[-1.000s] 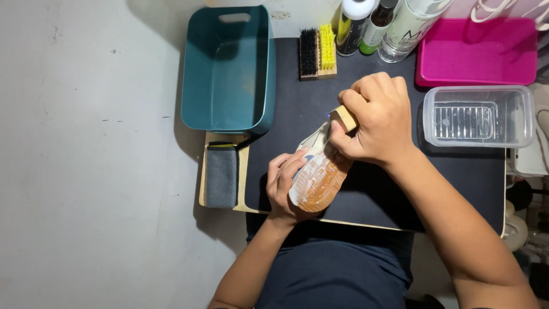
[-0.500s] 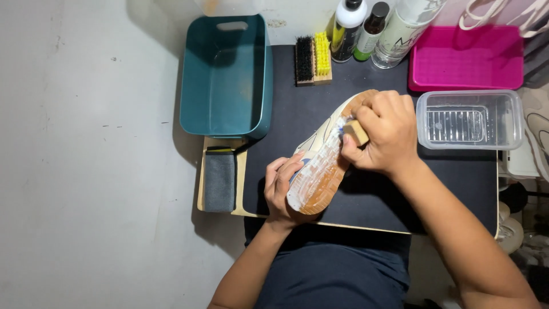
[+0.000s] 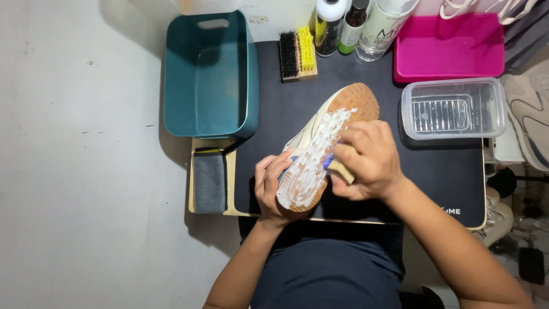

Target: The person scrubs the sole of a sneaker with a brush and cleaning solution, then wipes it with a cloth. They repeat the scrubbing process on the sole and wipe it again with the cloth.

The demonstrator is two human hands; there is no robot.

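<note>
Both forearms reached forward, close together. The left hand point(image 3: 273, 189) curled its fingers in a grip; the right hand point(image 3: 366, 160) was clenched, knuckles up.

A black mat point(image 3: 434, 171) and grey cloth point(image 3: 209, 180) cover the wooden tabletop point(image 3: 195, 206).

Premises present as a small home shoe-cleaning station: a low wooden board point(image 3: 213, 214) on a bare concrete floor point(image 3: 80, 171), covered by a black mat point(image 3: 434, 171), with brushes point(image 3: 297, 54), cleaner bottles point(image 3: 351, 26), plastic tubs point(image 3: 209, 80) and a folded grey cloth point(image 3: 209, 180).
</note>
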